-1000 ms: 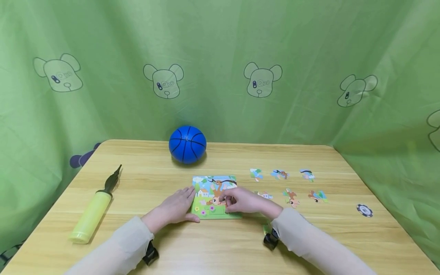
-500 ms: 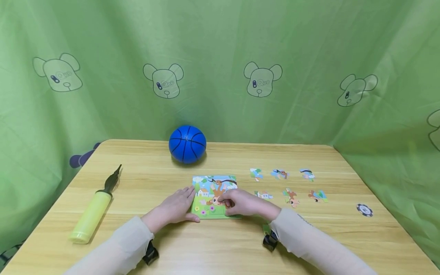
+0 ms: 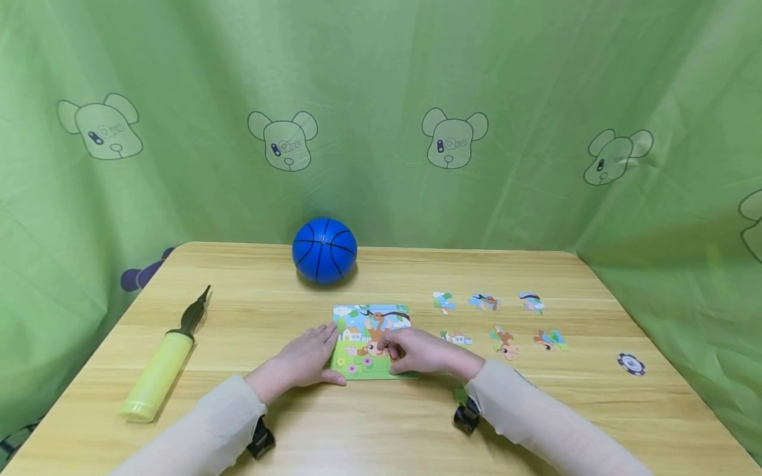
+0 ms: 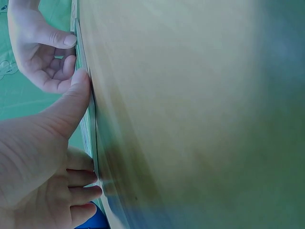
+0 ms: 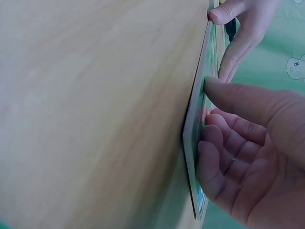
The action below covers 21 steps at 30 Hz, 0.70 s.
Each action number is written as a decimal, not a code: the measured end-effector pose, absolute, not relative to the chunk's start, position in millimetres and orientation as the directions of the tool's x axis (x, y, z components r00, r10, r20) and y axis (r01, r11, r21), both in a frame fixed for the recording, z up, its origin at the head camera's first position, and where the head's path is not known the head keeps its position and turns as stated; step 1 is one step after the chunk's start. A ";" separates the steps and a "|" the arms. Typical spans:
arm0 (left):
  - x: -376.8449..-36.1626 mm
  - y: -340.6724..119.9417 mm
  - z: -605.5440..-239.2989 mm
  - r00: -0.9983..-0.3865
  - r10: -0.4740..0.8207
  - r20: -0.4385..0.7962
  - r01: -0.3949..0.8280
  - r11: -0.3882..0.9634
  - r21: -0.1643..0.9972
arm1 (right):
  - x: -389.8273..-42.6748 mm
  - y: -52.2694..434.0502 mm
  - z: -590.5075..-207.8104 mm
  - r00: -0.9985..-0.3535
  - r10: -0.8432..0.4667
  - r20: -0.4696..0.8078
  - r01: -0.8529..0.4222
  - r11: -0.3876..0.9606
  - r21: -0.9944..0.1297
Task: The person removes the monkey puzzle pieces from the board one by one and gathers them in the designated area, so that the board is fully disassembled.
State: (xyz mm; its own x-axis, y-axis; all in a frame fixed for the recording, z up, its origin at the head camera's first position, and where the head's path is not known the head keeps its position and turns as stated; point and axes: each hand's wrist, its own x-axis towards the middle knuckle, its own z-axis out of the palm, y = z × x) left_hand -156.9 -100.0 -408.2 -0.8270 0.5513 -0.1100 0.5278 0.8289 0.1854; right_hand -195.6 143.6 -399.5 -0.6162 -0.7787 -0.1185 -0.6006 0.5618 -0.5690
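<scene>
Right hand (image 3: 419, 352): curled fingers on the puzzle board (image 3: 372, 340), fingertips pressing a piece into it; whether they pinch the piece cannot be told.
Left hand (image 3: 306, 360): fingers straight, flat against the board's left edge, thumb along its near edge.
Board: centre of the frame, flat on the bench (image 3: 268, 423).
Loose pieces (image 3: 503, 340): right of the board, in two rows.
Ball (image 3: 324, 250): blue, above the board.
Pump (image 3: 161, 367): yellow, lower left.
Chip (image 3: 631, 363): far right.

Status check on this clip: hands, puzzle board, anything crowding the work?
Left hand flat against puzzle board edge, steadying. Right hand fingers curled on the board's picture. Six loose pieces lie apart to the right; nothing obstructing.
</scene>
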 end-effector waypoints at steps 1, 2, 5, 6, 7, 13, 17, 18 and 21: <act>-157.0 -100.1 -408.3 -0.827 0.551 -0.110 0.528 0.829 0.186 | -195.9 143.4 -399.4 -0.616 -0.779 -0.118 -0.599 0.561 -0.571; -157.0 -100.1 -408.5 -0.827 0.551 -0.110 0.527 0.829 0.187 | -196.3 143.3 -399.3 -0.616 -0.779 -0.116 -0.600 0.559 -0.572; -157.0 -100.2 -408.7 -0.828 0.550 -0.112 0.526 0.830 0.186 | -197.5 142.9 -399.6 -0.615 -0.781 -0.108 -0.601 0.553 -0.577; -156.9 -100.1 -408.7 -0.828 0.550 -0.112 0.526 0.830 0.185 | -198.0 142.8 -400.1 -0.615 -0.781 -0.104 -0.602 0.551 -0.577; -156.8 -100.1 -408.6 -0.828 0.550 -0.113 0.526 0.830 0.184 | -198.4 142.7 -400.3 -0.617 -0.781 -0.101 -0.602 0.550 -0.579; -155.9 -99.9 -407.7 -0.825 0.554 -0.110 0.530 0.827 0.189 | -200.4 142.8 -401.5 -0.629 -0.772 -0.093 -0.566 0.537 -0.626; -155.3 -99.7 -407.2 -0.826 0.553 -0.109 0.528 0.827 0.193 | -201.0 144.0 -401.3 -0.646 -0.756 -0.109 -0.492 0.520 -0.698; -155.1 -99.7 -407.2 -0.827 0.552 -0.109 0.527 0.827 0.192 | -201.1 144.3 -401.1 -0.650 -0.751 -0.115 -0.473 0.519 -0.712; -154.8 -99.8 -407.3 -0.827 0.550 -0.113 0.526 0.829 0.189 | -201.3 145.6 -400.5 -0.661 -0.737 -0.141 -0.419 0.519 -0.745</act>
